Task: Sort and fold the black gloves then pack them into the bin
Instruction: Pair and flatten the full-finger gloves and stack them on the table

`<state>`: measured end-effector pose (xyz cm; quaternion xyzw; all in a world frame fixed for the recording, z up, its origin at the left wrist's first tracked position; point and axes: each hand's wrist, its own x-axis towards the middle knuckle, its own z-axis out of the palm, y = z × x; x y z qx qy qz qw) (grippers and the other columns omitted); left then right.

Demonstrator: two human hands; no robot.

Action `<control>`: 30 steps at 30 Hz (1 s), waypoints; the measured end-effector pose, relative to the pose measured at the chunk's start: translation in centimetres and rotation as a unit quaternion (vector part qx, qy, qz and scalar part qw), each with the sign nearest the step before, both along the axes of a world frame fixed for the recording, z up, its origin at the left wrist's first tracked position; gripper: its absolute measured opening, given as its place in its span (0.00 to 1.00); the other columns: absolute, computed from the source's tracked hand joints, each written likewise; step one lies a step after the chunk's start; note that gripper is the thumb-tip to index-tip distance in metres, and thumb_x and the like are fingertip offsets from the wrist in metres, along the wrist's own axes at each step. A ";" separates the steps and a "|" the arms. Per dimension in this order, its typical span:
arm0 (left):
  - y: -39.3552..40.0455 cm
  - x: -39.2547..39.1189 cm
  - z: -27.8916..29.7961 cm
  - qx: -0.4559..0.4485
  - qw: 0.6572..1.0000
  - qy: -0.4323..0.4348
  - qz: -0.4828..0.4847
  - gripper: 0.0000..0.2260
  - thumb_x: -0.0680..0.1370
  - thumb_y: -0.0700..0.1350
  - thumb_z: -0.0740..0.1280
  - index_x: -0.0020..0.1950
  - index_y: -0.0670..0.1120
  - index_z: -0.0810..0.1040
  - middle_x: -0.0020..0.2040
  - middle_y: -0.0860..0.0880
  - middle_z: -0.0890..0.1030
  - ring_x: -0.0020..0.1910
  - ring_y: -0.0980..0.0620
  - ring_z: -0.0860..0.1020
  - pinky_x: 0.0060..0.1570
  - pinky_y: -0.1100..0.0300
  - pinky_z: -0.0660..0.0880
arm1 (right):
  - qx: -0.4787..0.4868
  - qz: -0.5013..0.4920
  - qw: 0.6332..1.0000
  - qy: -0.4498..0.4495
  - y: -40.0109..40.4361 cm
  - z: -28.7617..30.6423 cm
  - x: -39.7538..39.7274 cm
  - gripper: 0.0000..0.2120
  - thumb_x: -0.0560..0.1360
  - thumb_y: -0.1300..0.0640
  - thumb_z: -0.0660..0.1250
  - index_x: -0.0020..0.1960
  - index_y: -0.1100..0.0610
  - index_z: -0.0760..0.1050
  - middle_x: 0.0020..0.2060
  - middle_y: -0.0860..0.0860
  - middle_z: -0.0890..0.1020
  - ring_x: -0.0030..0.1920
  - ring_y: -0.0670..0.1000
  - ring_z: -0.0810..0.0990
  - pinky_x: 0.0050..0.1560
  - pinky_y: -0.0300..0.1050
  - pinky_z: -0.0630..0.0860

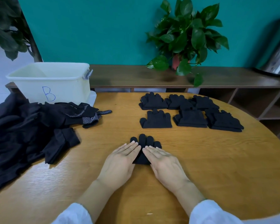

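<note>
From the head camera, your left hand [120, 160] and right hand [164, 162] lie flat, fingers straight, side by side on the folded black glove [144, 143] near the table's front edge. Press evenly and keep the cuff edge square so it matches the six folded stacks [191, 113] beyond. The unsorted glove pile [44, 123] sits left, crowding the front of the cream bin marked B [50, 81]; nothing blocks your reach to the stacks.

Black gloves and bin on the table

A folded glove [143, 141] lies flat at lower centre; six folded stacks [190, 113] sit upper right; unsorted gloves [78, 114] heap at left before the cream bin [50, 81].
</note>
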<state>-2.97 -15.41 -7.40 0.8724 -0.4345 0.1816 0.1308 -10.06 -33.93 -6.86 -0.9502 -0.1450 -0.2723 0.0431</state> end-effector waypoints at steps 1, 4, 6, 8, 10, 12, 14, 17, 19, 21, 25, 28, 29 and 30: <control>-0.3 0.2 -0.1 -0.013 1.000 0.000 0.009 0.31 0.60 0.35 0.80 0.62 0.43 0.81 0.61 0.47 0.82 0.62 0.52 0.78 0.65 0.53 0.69 | -0.001 -0.002 1.000 -0.001 0.0 -0.1 0.0 0.27 0.61 0.66 0.79 0.60 0.59 0.81 0.55 0.53 0.84 0.55 0.49 0.83 0.58 0.45 0.79; -0.8 0.4 -0.2 -0.048 0.999 -0.023 0.012 0.31 0.56 0.30 0.80 0.58 0.42 0.83 0.56 0.46 0.84 0.57 0.51 0.82 0.61 0.53 0.72 | 0.004 -0.021 1.000 0.001 -0.3 -0.4 0.5 0.29 0.59 0.66 0.81 0.59 0.59 0.81 0.54 0.53 0.84 0.55 0.49 0.83 0.57 0.45 0.79; -0.9 0.4 0.0 -0.053 0.998 -0.043 0.006 0.30 0.56 0.29 0.80 0.58 0.41 0.83 0.56 0.45 0.84 0.57 0.50 0.82 0.60 0.54 0.73 | 0.002 -0.019 1.000 -0.016 -0.5 -0.5 0.9 0.28 0.59 0.68 0.80 0.58 0.58 0.82 0.53 0.53 0.85 0.54 0.49 0.84 0.56 0.45 0.79; -0.9 0.5 0.5 -0.057 0.997 -0.057 0.000 0.29 0.57 0.29 0.80 0.58 0.41 0.83 0.56 0.45 0.84 0.56 0.50 0.82 0.60 0.54 0.73 | -0.005 -0.001 0.999 -0.047 -0.7 -0.5 1.3 0.22 0.65 0.70 0.72 0.58 0.59 0.82 0.54 0.54 0.84 0.54 0.51 0.84 0.57 0.45 0.79; -1.1 0.9 1.5 -0.065 0.996 -0.064 -0.001 0.29 0.58 0.28 0.79 0.58 0.40 0.83 0.56 0.45 0.84 0.56 0.49 0.82 0.59 0.53 0.74 | -0.002 0.004 0.997 -0.071 -0.9 0.4 1.7 0.20 0.69 0.70 0.63 0.58 0.60 0.82 0.54 0.55 0.84 0.54 0.52 0.84 0.58 0.46 0.78; -1.5 1.6 2.8 -0.071 0.995 -0.075 0.000 0.27 0.60 0.28 0.78 0.58 0.40 0.83 0.56 0.44 0.84 0.55 0.49 0.83 0.59 0.53 0.75 | -0.001 0.004 0.996 -0.085 -1.3 1.6 2.3 0.23 0.64 0.72 0.71 0.58 0.61 0.82 0.54 0.56 0.84 0.54 0.52 0.84 0.58 0.47 0.78; -2.0 2.6 4.3 -0.077 0.993 -0.086 -0.009 0.26 0.62 0.27 0.75 0.59 0.39 0.82 0.56 0.43 0.83 0.55 0.48 0.83 0.59 0.52 0.75 | -0.002 0.001 0.996 -0.090 -1.9 3.2 3.1 0.28 0.59 0.72 0.77 0.58 0.61 0.82 0.54 0.56 0.84 0.54 0.52 0.84 0.58 0.47 0.78; -3.1 4.2 6.8 -0.075 0.994 -0.084 -0.012 0.28 0.60 0.28 0.78 0.59 0.40 0.82 0.56 0.44 0.84 0.55 0.49 0.83 0.60 0.52 0.74 | -0.001 0.000 0.994 -0.107 -3.1 5.6 4.7 0.28 0.58 0.72 0.78 0.58 0.61 0.82 0.53 0.56 0.84 0.54 0.52 0.84 0.58 0.47 0.78; -4.1 5.4 8.2 -0.069 0.994 -0.083 -0.013 0.30 0.58 0.30 0.80 0.59 0.40 0.82 0.56 0.44 0.84 0.55 0.49 0.83 0.60 0.53 0.74 | -0.005 -0.001 0.992 -0.122 -4.1 6.9 6.0 0.27 0.59 0.74 0.76 0.58 0.62 0.82 0.53 0.56 0.84 0.53 0.53 0.84 0.58 0.48 0.78; -5.3 6.7 9.4 -0.067 0.994 -0.086 -0.017 0.31 0.56 0.30 0.81 0.59 0.40 0.82 0.56 0.44 0.84 0.55 0.49 0.83 0.59 0.53 0.75 | -0.015 -0.002 0.990 -0.138 -5.2 7.8 7.1 0.24 0.63 0.74 0.70 0.58 0.62 0.81 0.53 0.57 0.84 0.53 0.54 0.84 0.58 0.49 0.77; -7.8 9.4 11.0 -0.058 0.994 -0.092 -0.027 0.33 0.53 0.31 0.82 0.57 0.41 0.84 0.54 0.45 0.84 0.53 0.50 0.83 0.59 0.56 0.72 | -0.018 -0.014 0.990 -0.139 -7.7 9.4 9.9 0.24 0.61 0.73 0.76 0.56 0.62 0.82 0.51 0.56 0.85 0.51 0.53 0.85 0.55 0.48 0.80; -9.7 11.9 11.6 -0.044 0.995 -0.083 -0.029 0.36 0.49 0.34 0.84 0.57 0.42 0.84 0.54 0.46 0.85 0.53 0.52 0.83 0.58 0.58 0.73 | -0.015 -0.024 0.992 -0.121 -9.5 10.0 12.0 0.28 0.57 0.73 0.78 0.56 0.62 0.82 0.51 0.56 0.85 0.51 0.54 0.85 0.53 0.49 0.81; -10.3 12.8 11.7 -0.043 0.995 -0.083 -0.030 0.36 0.49 0.34 0.84 0.57 0.42 0.84 0.54 0.46 0.85 0.53 0.52 0.83 0.58 0.59 0.73 | -0.016 -0.027 0.992 -0.118 -10.1 10.2 12.8 0.28 0.57 0.73 0.78 0.56 0.63 0.82 0.51 0.56 0.85 0.51 0.54 0.85 0.53 0.50 0.81; -11.0 13.8 11.8 -0.046 0.995 -0.083 -0.033 0.35 0.50 0.33 0.83 0.57 0.42 0.84 0.54 0.46 0.85 0.53 0.52 0.83 0.58 0.58 0.73 | -0.018 -0.029 0.993 -0.115 -10.6 10.3 13.7 0.28 0.57 0.74 0.78 0.56 0.63 0.82 0.51 0.56 0.85 0.51 0.54 0.85 0.53 0.50 0.82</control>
